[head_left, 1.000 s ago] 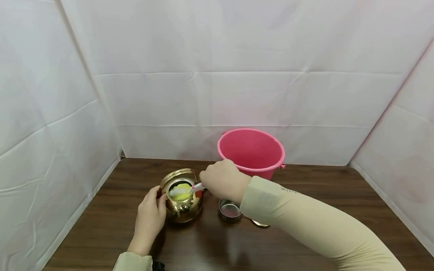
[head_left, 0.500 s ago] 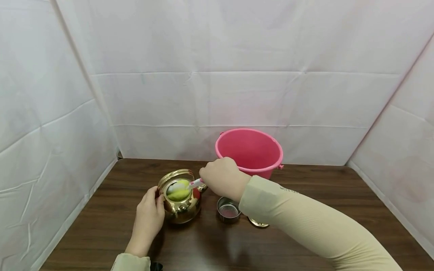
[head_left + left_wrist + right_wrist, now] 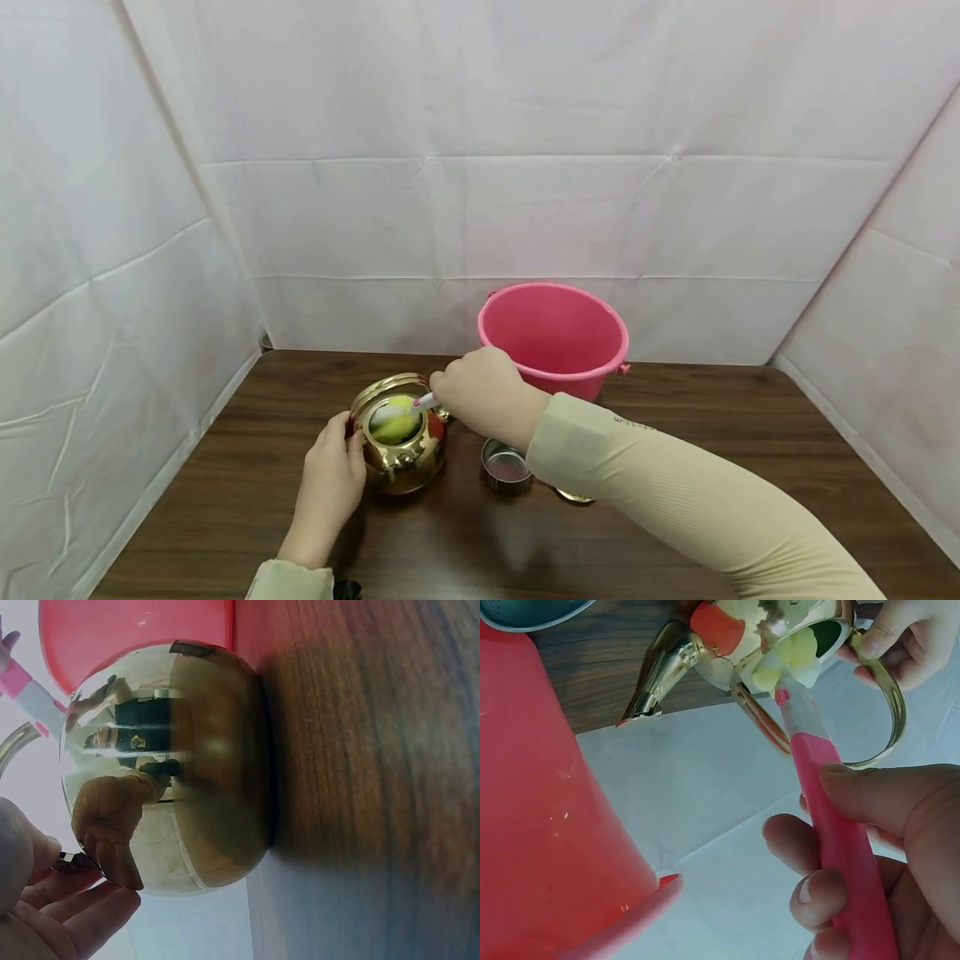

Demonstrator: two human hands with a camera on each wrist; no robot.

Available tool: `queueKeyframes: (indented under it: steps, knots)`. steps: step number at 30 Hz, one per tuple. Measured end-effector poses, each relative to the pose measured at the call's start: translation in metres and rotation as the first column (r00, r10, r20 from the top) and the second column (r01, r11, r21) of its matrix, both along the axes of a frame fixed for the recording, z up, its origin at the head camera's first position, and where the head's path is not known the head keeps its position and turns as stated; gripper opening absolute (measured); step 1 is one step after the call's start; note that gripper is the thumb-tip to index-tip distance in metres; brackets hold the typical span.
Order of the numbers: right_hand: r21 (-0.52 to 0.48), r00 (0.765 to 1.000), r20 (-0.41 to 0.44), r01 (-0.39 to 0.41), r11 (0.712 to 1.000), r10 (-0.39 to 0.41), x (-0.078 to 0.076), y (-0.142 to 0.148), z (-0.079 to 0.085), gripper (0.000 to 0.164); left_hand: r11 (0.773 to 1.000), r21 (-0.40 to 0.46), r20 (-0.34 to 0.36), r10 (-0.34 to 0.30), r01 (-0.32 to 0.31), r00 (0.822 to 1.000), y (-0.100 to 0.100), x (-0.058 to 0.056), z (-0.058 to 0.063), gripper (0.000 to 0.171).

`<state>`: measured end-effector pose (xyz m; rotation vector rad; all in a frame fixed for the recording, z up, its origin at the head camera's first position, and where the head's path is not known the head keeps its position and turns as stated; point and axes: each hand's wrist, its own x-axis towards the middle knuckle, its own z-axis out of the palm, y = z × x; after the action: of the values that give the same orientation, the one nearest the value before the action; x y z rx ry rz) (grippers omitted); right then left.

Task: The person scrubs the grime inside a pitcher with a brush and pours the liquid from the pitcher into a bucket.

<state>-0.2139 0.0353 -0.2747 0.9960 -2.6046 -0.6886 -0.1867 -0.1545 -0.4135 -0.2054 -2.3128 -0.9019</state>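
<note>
A shiny gold kettle (image 3: 405,471) stands on the dark wooden table, its lid off and its hoop handle (image 3: 897,712) raised. My left hand (image 3: 333,471) pinches the base of that handle at the kettle's left side, fingers against the metal body. With my right hand (image 3: 483,396) I grip the pink-and-white handle of a sponge brush (image 3: 832,802). The brush's yellow and white sponge head (image 3: 396,419) sits in the kettle's round mouth, and its lower part is hidden inside. A short spout (image 3: 664,667) points to the kettle's right.
Behind my right hand stands a pink bucket (image 3: 573,387). A small round metal strainer cup (image 3: 507,472) lies right of the kettle. Beside it a gold lid (image 3: 574,497) is partly covered by my sleeve. White sheeting (image 3: 555,208) closes off the back and sides.
My right hand has shifted slightly left, and the sponge head has turned and sunk a little within the kettle's mouth. The left hand keeps its hold; kettle and bucket stay put.
</note>
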Motion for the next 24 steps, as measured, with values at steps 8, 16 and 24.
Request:
queueKeyframes:
  steps: [8, 16, 24]
  knots:
    - [0.037, 0.997, -0.014, -0.074, 0.997, 0.075, 0.0013, -0.001, -0.0031, 0.008, 1.0, -0.002, -0.009, -0.009, 0.009, 1.0, -0.0011, -0.0018, 0.0008, 0.021]
    - [0.044, 0.991, 0.019, -0.13, 0.991, 0.129, 0.0067, -0.004, -0.0041, 0.006, 1.0, 0.004, 0.0, 0.011, -0.011, 1.0, -0.0046, -0.0018, 0.0003, 0.021]
    - [0.028, 0.99, 0.028, -0.138, 0.99, 0.137, 0.0094, 0.0043, -0.0026, 0.01, 1.0, 0.007, -0.021, 0.018, -0.018, 1.0, -0.005, -0.0005, -0.0011, 0.02]
